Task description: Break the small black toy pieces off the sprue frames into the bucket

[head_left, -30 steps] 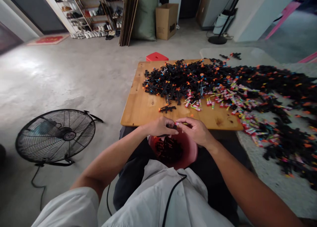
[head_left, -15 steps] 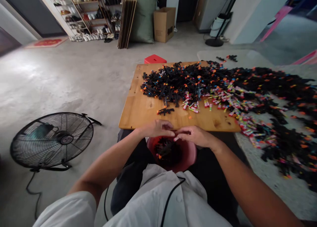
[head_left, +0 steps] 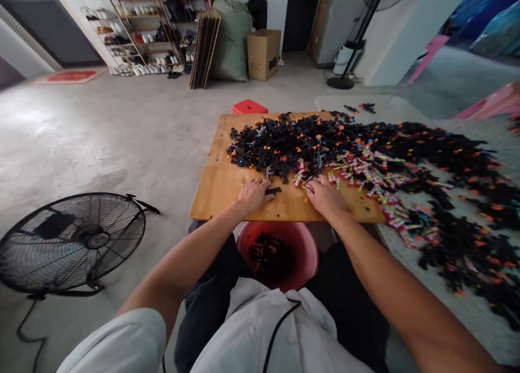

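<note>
My left hand rests on the wooden board, fingers closing on a lone black toy piece. My right hand lies on the board with its fingertips at a small coloured piece at the edge of the pile. A big heap of black toy pieces with orange and blue bits covers the far half of the board. Coloured small pieces are scattered to the right. A red bowl holding several black pieces sits in my lap below the board.
A black floor fan stands at my left with its cord on the concrete floor. More black pieces spread over a grey mat on the right. A red stool is behind the board; a cardboard box and shoe racks stand far back.
Both hands left the spot above the red bowl and reached forward onto the board, the left to the lone black piece, the right to the coloured pieces. The view tilted up.
</note>
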Tool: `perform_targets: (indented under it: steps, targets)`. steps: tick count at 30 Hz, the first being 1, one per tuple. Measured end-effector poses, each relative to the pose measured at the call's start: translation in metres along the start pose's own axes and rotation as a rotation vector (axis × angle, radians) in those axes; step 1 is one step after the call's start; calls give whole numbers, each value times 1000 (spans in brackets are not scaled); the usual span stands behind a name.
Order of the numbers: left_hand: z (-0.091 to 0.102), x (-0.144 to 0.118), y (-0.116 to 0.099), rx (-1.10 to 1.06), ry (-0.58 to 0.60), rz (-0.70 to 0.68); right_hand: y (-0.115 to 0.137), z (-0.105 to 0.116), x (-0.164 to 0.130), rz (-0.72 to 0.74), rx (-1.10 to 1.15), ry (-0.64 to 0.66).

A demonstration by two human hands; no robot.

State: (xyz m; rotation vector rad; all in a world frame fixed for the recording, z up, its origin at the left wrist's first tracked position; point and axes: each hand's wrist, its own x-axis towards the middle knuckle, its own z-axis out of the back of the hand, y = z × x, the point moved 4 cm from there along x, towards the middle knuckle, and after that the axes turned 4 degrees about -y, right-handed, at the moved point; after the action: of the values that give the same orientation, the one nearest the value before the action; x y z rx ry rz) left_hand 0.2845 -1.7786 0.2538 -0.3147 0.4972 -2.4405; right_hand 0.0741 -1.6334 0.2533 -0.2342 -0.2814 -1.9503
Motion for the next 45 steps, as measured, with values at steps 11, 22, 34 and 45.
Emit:
perform_targets:
  steps: [11, 22, 34, 45]
  targets:
    - [-18, -11, 0, -671, 196, 21, 6, -3, 1, 54, 57, 89]
    - [-28, -26, -15, -1149, 306, 144, 52, -7, -27, -350, 1386, 78]
    - [1, -39, -42, -912, 217, -94, 59, -5, -37, -376, 1599, 95]
    - [1, -42, -49, -955, 259, -139, 63, -4, -44, -597, 1851, 163]
